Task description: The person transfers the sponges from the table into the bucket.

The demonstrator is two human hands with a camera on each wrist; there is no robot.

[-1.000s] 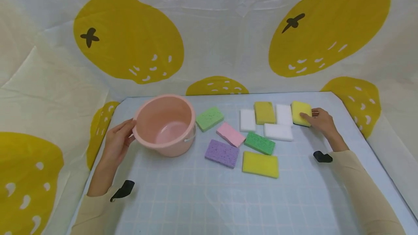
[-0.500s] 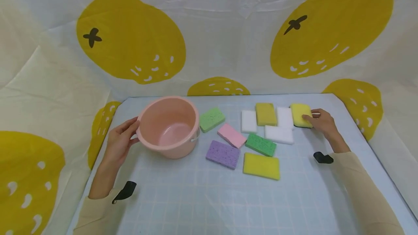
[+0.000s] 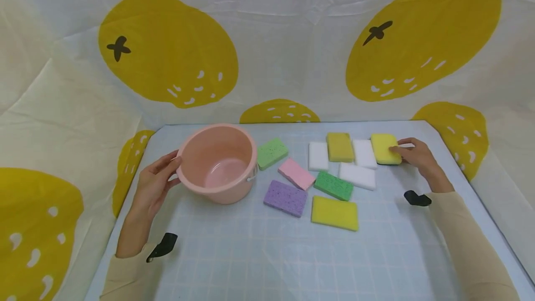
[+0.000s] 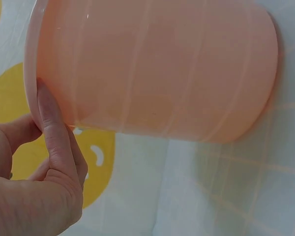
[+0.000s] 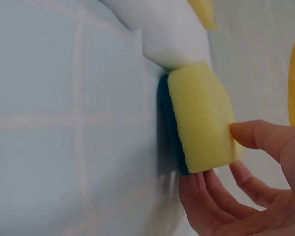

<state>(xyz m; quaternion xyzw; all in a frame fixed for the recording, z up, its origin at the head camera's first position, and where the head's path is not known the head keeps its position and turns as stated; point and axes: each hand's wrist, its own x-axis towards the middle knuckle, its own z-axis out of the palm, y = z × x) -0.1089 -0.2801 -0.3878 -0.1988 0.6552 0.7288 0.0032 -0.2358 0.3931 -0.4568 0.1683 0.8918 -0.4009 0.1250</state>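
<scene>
While the left hand (image 3: 152, 184) pinches the pink bucket (image 3: 217, 150) by the part of its rim nearest that hand, the right hand (image 3: 419, 158) holds the dark-backed yellow sponge (image 3: 383, 148), thumb on the foam and fingers at its outer edge. Both hands are thus narrowed on something, well apart across the tabletop (image 3: 251, 254). The dark-backed yellow sponge sits inward of the right hand, dark layer down, just beside a white sponge (image 3: 364, 153); whether it rests fully on the surface, I cannot tell. Between the hands, a mustard sponge (image 3: 340, 147) lies farther from the right hand, and a light green sponge (image 3: 272, 153) lies just beside the bucket, on the side away from the left hand.

In my judgement, the step in hand is securing a grip on the dark-backed yellow sponge with the bucket steadied. A next move would call for a firm pinch from the right hand, clearance over the neighbouring white sponge, and light, even pressure from the left hand so the bucket does not tip.
</scene>
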